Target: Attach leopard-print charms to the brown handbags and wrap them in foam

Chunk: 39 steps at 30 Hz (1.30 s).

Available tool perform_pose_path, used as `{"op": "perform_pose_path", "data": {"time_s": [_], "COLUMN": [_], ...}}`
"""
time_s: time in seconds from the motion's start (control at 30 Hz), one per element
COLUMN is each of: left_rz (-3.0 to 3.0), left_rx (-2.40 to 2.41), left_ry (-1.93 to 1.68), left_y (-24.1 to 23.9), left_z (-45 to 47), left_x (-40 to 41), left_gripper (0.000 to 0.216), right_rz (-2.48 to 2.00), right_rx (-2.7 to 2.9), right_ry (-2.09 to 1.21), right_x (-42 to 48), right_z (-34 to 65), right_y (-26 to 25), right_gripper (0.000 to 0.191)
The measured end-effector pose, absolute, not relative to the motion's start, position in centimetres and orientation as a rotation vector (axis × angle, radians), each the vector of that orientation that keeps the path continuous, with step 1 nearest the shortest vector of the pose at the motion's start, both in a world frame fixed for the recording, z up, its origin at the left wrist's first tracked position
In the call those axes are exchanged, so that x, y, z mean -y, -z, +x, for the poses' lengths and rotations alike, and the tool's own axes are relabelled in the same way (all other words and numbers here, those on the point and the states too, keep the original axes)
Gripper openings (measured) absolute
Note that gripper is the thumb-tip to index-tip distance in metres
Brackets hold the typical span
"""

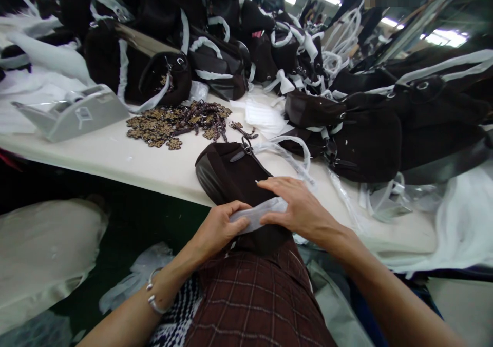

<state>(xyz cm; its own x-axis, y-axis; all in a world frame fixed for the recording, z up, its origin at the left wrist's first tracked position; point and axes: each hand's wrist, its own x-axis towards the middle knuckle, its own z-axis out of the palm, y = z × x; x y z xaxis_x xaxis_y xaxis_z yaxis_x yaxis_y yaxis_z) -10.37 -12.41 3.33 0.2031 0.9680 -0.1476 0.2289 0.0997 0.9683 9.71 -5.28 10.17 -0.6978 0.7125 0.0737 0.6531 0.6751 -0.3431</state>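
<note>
A dark brown suede bag [234, 177] lies at the near edge of the cream table [127, 157], hanging partly over my lap. My left hand [217, 229] pinches one end of a white wrapped strip [256, 214] lying across the bag. My right hand [298, 206] rests flat over the other end of the strip, fingers stretched out and pressing it down. The bag's handle, wrapped in white film [287, 149], trails to the right.
A heap of brown leopard-print charms [177, 123] lies behind the bag. A grey tape dispenser [73, 112] stands at the left. Many dark bags with white-wrapped handles [365, 131] crowd the back and right. Plastic sheeting [458, 224] drapes the right edge. A person stands far back.
</note>
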Motion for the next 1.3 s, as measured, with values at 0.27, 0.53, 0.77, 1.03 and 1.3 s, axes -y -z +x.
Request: {"op": "perform_pose_path", "data": {"time_s": [0.27, 0.53, 0.77, 1.03, 1.3], "left_rz": [1.662, 1.673, 1.46, 1.201, 1.119], "left_rx": [-1.508, -1.485, -1.437, -1.373, -1.321], "left_ry": [-0.669, -0.56, -0.526, -0.612, -0.581], "left_y": [-3.4, -4.1, -3.4, -1.0, -1.6], "left_z": [-10.9, -12.5, -14.6, -15.5, -16.6], "left_x": [12.6, 11.7, 10.8, 9.8, 9.8], "left_gripper": [0.032, 0.015, 0.027, 0.032, 0.037], "right_rz": [-1.134, -0.983, -1.014, -1.089, -1.723], "right_rx": [2.991, 3.069, 3.048, 2.39, 1.737], "right_ry": [-1.152, -1.339, -1.458, -1.564, -1.983], "right_x": [1.7, 0.1, -2.1, -3.8, 3.5], "right_z": [7.6, 6.6, 7.2, 10.3, 23.9], "right_y": [-8.4, -8.3, -6.7, -7.6, -7.3], "right_gripper": [0.021, 0.027, 0.036, 0.046, 0.036]}}
